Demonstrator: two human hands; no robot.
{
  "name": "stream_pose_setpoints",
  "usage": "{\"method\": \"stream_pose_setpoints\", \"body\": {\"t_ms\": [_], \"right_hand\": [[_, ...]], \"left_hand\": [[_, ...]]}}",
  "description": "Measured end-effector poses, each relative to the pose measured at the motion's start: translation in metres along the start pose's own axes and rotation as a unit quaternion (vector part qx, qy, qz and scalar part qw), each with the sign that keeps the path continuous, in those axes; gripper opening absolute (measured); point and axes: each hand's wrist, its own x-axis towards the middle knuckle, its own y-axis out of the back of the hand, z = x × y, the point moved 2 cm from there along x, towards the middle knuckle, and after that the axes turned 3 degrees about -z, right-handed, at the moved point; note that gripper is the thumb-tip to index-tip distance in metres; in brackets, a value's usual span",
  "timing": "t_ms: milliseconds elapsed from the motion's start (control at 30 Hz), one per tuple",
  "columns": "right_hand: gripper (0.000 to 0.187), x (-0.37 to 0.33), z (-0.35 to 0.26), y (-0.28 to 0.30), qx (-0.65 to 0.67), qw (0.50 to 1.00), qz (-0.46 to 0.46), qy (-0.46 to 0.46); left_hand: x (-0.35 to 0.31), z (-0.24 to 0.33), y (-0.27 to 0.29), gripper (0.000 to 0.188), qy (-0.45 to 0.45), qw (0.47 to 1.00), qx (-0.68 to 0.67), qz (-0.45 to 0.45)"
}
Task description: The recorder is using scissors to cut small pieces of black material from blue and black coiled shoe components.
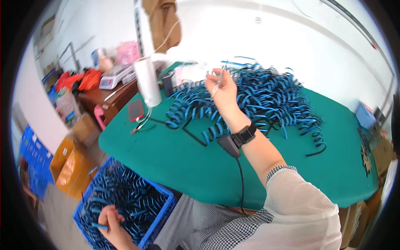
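My right hand [225,89] is raised over the far part of the green table, its fingers closed around small metal scissors [222,76]. Beyond and beside it spreads a large tangled heap of blue and black coiled cords [271,93]. Low at the left, my left hand [112,227] is over a blue plastic crate [160,212]. Its fingers are curled around a blue coiled cord [100,226], of which a short stretch sticks out. More blue and black coils [129,191] fill the crate below that hand.
The green table [166,156] carries a red-edged phone [136,110] and a white cylinder [148,81] with a cable. A yellow bin [71,166] stands on the floor left of the crate. A brown side table [114,96] holds a scale [114,78].
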Motion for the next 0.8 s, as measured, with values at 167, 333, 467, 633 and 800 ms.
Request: {"method": "stream_pose_setpoints", "body": {"t_ms": [167, 333, 467, 633, 800], "right_hand": [[0.037, -0.096, -0.074, -0.103, 0.213, 0.922, -0.304, -0.106], [0.04, -0.18, -0.107, -0.173, 0.26, 0.824, -0.503, -0.01], [0.046, -0.208, -0.104, -0.186, 0.29, 0.758, -0.584, 0.018], [0.051, -0.211, -0.095, -0.189, 0.17, 0.667, -0.714, 0.131], [0.037, -0.202, -0.062, -0.193, 0.205, 0.694, -0.69, 0.012]], "left_hand": [[-0.001, 0.02, -0.043, 0.013, -0.008, 0.996, 0.047, -0.07], [-0.006, 0.033, -0.024, 0.003, -0.102, 0.974, 0.184, -0.083], [-0.014, 0.03, -0.004, 0.008, -0.106, 0.938, 0.288, -0.157], [-0.012, 0.022, -0.01, 0.016, -0.083, 0.883, 0.348, -0.305], [0.002, 0.014, -0.016, 0.012, -0.003, 0.922, 0.254, -0.293]]}}
